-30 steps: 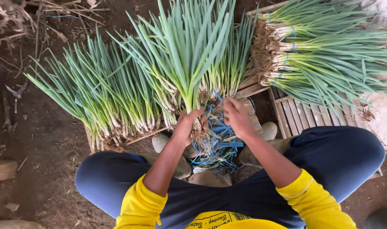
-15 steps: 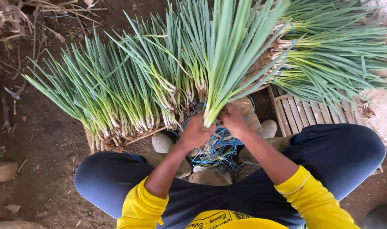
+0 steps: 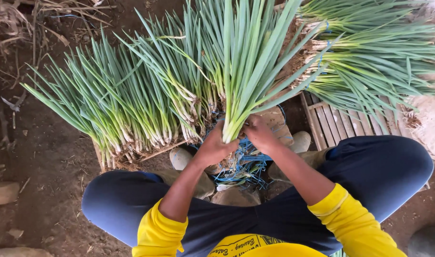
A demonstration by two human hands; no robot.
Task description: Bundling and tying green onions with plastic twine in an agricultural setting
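- Here, the left hand (image 3: pixel 216 146) has its grip clenched around the pale lower stalks of a bunch of green onions (image 3: pixel 248 62), just above the roots.
- The right hand (image 3: pixel 259 133) grasps the same bunch from the other side, fingers curled against the stalks, touching the left hand's fingertips.
- The held bunch stands nearly upright between the knees, its long green leaves fanning up and slightly to the right, towards the top of the view.
- Below the hands lies a tangle of blue string (image 3: pixel 241 169), partly hidden by the bunch's roots and the wrists.
- To the left, a row of green onion bundles (image 3: pixel 117 104) lies on a low wooden board (image 3: pixel 131 161), roots pointing towards the person, leaves spreading away.
- At upper right, a stack of tied green onion bundles (image 3: pixel 370 62) rests on a slatted wooden crate (image 3: pixel 341 123), leaves pointing right.
- The person squats in dark blue trousers (image 3: pixel 384 166) and yellow sleeves (image 3: pixel 350 219), pale boots (image 3: pixel 181 158) showing either side of the string.
- Around everything is bare dirt floor (image 3: pixel 46 162), with a stone (image 3: pixel 2 192) near the left edge.
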